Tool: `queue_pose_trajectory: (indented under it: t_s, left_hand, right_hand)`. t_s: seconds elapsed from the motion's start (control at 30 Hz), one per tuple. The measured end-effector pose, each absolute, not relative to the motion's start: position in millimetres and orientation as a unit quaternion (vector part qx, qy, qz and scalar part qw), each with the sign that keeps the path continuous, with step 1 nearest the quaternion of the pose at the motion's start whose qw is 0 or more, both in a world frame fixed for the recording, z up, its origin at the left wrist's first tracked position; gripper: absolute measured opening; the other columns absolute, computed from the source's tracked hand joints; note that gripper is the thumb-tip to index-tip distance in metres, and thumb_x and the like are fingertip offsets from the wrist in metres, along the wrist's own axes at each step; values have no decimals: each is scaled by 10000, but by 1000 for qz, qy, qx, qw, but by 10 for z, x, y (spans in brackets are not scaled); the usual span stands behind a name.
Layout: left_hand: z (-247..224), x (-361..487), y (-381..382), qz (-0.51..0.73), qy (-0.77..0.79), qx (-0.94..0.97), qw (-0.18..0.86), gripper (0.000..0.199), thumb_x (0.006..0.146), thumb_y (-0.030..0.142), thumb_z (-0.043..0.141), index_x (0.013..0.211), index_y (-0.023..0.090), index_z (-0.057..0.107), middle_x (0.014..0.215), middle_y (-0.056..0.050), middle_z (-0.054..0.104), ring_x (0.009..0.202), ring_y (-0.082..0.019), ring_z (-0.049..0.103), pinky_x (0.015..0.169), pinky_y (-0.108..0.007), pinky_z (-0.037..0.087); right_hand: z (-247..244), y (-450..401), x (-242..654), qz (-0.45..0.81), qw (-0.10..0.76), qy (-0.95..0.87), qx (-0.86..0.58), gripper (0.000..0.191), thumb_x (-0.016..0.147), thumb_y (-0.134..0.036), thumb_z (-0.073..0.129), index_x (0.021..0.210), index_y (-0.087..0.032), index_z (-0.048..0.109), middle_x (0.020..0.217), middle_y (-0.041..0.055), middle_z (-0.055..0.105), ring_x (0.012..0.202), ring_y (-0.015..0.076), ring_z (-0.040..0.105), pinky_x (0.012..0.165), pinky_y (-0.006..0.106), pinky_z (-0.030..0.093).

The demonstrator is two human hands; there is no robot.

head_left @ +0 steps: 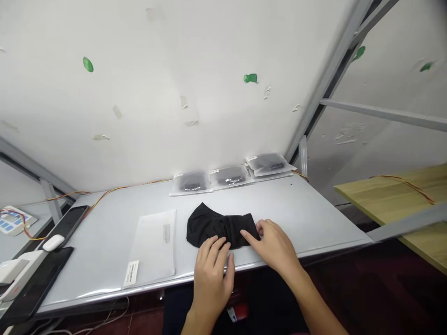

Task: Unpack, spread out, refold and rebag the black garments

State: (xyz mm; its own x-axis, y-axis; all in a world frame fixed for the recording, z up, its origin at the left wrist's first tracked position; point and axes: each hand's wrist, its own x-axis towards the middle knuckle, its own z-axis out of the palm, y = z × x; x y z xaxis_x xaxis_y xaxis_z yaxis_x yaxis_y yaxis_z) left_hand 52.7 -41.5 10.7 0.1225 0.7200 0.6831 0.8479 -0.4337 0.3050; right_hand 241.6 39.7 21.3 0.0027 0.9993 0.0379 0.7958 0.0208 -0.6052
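Left hand [211,279] and right hand [274,246] touch a black cloth [213,225] (fingers [249,236] spread).

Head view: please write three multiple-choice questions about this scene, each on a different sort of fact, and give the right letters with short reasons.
1. In this view, where does the flat translucent bag lie relative to the cloth?
A. To its right
B. To its left
C. On top of it

2. What colour is the cloth?
A. Black
B. Red
C. Green

3. How many hands touch the cloth?
A. None
B. One
C. Two

1: B, the bag lies apart from the cloth, on the left.
2: A, the fabric shows black.
3: C, the left hand and right hand both rest on it.
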Motion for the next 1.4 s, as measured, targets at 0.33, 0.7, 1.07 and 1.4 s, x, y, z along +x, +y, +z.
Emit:
queue_pose_trajectory:
  t_s: [0.33, 0.7, 1.07, 1.4]
  left_hand:
    - [164, 705, -474, -378, -503, -777, 2, 310, 986, 135, 556, 1251, 200, 703, 1210, -118, 766, 1202, -290, 705, 1005, -492, 641]
    - [126, 651, -542, -421, -492, -760, -48, 270, 991, 110, 557, 1194, 210, 703, 1103, -88, 777, 1108, -244, 721, 953, -413, 649]
    - [213, -1, -435, -382, -651, -642, 135, 180, 1018, 273, 581, 1104, 189, 716, 1016, -99, 761, 999, -278, 704, 904, -452, 604]
    - [333, -610, -467, -47, -798, -596, 69, 370, 1043, 242, 471, 1325, 173, 701, 1412, -162, 679, 1331, -351, 631, 1026, -465, 575]
  right_hand:
    - [504, 499, 2701, 130, 449, -526, -711, 195, 803, -409, 637, 909, -255, 583, 848, 41, 672, 709, 222, 584, 669, 346, 464]
    - [102, 393, 2084, -23, 325, -784, -529, 152, 1004, -323, 572, 970, -203, 659, 905, 97, 640, 855, 280, 561, 738, 404, 438]
    - [102, 302, 2375, -41, 287, -853, -434, 603, 1061, -484, 511, 1555, -142, 465, 1593, 169, 511, 1518, 370, 385, 1211, 607, 327]
    - [-46, -91, 2717, -53, 192, -913, -355, 791, 957, -262, 600, 1673, -179, 275, 1657, 103, 449, 1529, 352, 397, 1187, 586, 405]
